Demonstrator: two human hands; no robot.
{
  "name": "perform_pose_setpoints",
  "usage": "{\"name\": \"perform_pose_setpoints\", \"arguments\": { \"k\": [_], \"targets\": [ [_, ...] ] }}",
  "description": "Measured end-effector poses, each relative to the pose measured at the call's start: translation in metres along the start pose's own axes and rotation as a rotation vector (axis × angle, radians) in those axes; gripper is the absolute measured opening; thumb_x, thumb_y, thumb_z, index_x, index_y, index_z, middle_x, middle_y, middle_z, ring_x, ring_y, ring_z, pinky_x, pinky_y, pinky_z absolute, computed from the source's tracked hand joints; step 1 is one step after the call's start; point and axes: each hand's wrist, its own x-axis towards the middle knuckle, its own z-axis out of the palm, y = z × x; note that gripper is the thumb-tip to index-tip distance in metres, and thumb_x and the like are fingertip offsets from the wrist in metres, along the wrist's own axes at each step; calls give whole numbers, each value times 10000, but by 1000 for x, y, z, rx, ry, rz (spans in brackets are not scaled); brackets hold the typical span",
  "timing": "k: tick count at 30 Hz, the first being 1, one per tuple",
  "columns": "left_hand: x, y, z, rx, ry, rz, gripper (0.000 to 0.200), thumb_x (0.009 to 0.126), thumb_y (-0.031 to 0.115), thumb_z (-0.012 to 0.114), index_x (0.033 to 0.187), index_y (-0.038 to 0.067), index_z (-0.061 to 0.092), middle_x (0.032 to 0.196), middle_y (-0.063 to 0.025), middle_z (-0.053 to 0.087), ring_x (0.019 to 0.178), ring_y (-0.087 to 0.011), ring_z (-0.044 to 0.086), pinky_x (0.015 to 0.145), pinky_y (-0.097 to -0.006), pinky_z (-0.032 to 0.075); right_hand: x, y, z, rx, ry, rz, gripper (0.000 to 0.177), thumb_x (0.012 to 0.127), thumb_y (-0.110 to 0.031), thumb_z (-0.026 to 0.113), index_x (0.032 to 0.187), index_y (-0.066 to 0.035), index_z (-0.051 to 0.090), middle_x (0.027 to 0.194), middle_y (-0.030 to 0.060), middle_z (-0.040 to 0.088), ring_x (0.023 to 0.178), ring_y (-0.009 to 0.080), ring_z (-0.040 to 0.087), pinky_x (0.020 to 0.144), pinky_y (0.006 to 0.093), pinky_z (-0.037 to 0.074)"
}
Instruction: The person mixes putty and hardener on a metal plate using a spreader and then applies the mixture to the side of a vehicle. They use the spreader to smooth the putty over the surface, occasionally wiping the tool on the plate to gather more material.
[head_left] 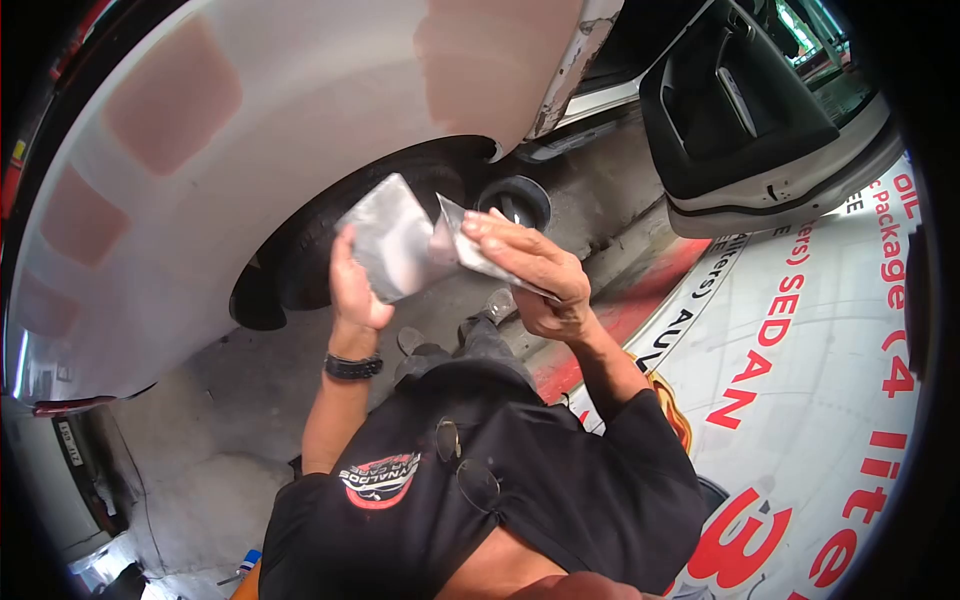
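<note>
My left hand [358,285], with a black watch on the wrist, grips a flat silvery-grey sheet [392,235] by its lower left edge. The sheet is tilted and slightly blurred, with a paler pinkish area near its lower right. My right hand [540,275] holds a second, thin grey piece [480,255], its fingers stretched along the top and pressed against it. The two pieces meet or overlap between my hands in this view. Both are in front of the wheel arch of a pale car body [320,90] with pinkish sanded or filled patches [172,95].
A black round tub [530,190] stands on the floor just beyond my right hand. An open car door [750,110] juts out at the upper right. A white banner with red lettering [800,330] covers the right side. A second vehicle [45,480] is at the lower left.
</note>
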Motion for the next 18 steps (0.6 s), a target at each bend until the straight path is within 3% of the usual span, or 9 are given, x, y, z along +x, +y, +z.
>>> {"name": "perform_pose_setpoints", "arguments": {
  "k": [2, 3, 5, 9, 11, 13, 15, 16, 18],
  "targets": [
    [-8, -13, 16, -167, -54, -193, 499, 1045, 418, 401, 1333, 39, 548, 1300, -128, 631, 1144, -266, 640, 1017, -410, 496, 5, -3, 20, 159, 156, -49, 539, 767, 26, 699, 1296, -65, 656, 1372, 155, 605, 1338, 378, 518, 1136, 548, 337],
    [-11, -18, 19, -193, -42, -223, 500, 1052, 428, 400, 1323, 37, 552, 1283, -128, 638, 1132, -260, 644, 1009, -404, 501, 4, -2, 23, 105, 100, -58, 547, 765, 34, 694, 1301, -66, 652, 1372, 158, 603, 1339, 390, 513, 1135, 551, 339],
    [-10, -26, 11, -155, -162, -163, 502, 1058, 450, 409, 1297, 37, 566, 1256, -126, 649, 1101, -243, 651, 989, -391, 512, 1, 3, 31, 2, -11, -82, 564, 761, 48, 684, 1311, -69, 644, 1371, 166, 601, 1342, 414, 502, 1131, 557, 342],
    [-18, -20, 15, 88, 16, -51, 500, 1040, 453, 489, 1316, 44, 565, 1209, -83, 664, 1104, -206, 648, 973, -382, 521, -20, 41, 31, -332, -96, 106, 649, 775, 40, 656, 1402, -87, 551, 1447, 167, 515, 1363, 379, 479, 1118, 565, 361],
    [-20, -11, 16, 169, 34, 27, 497, 1033, 455, 507, 1314, 50, 569, 1187, -65, 668, 1096, -198, 649, 971, -381, 523, -22, 46, 14, -766, -318, 119, 615, 802, 61, 566, 1395, -98, 562, 1445, 170, 502, 1293, 382, 515, 1028, 511, 448],
    [-19, 1, 21, 153, 47, 133, 500, 1031, 462, 514, 1320, 57, 564, 1199, -43, 656, 1102, -186, 641, 973, -379, 523, -29, 51, 13, -596, -290, 135, 520, 842, 45, 568, 1344, -87, 604, 1310, 160, 588, 1184, 302, 589, 956, 415, 488],
    [-14, 11, 24, 112, 118, 240, 494, 1036, 456, 505, 1324, 57, 555, 1236, -45, 634, 1121, -190, 629, 972, -382, 523, -32, 34, 14, -30, -105, 624, 300, 955, -38, 557, 1243, -33, 642, 1112, 107, 664, 1026, 178, 634, 885, 332, 504],
    [-14, 11, 23, 120, 124, 283, 500, 1038, 455, 501, 1329, 51, 548, 1246, -48, 627, 1129, -192, 624, 974, -384, 521, -38, 26, 18, 411, 92, 865, 233, 1021, -156, 557, 1167, -5, 657, 991, 49, 674, 912, 98, 620, 831, 298, 507],
    [-10, 4, 23, 143, 123, 357, 510, 1043, 454, 492, 1338, 41, 536, 1267, -55, 612, 1145, -197, 616, 978, -388, 519, -39, 13, 31, 808, 308, 1025, 280, 997, -229, 605, 1152, -3, 658, 1018, 47, 693, 890, 120, 654, 824, 308, 525]
  ]
}}
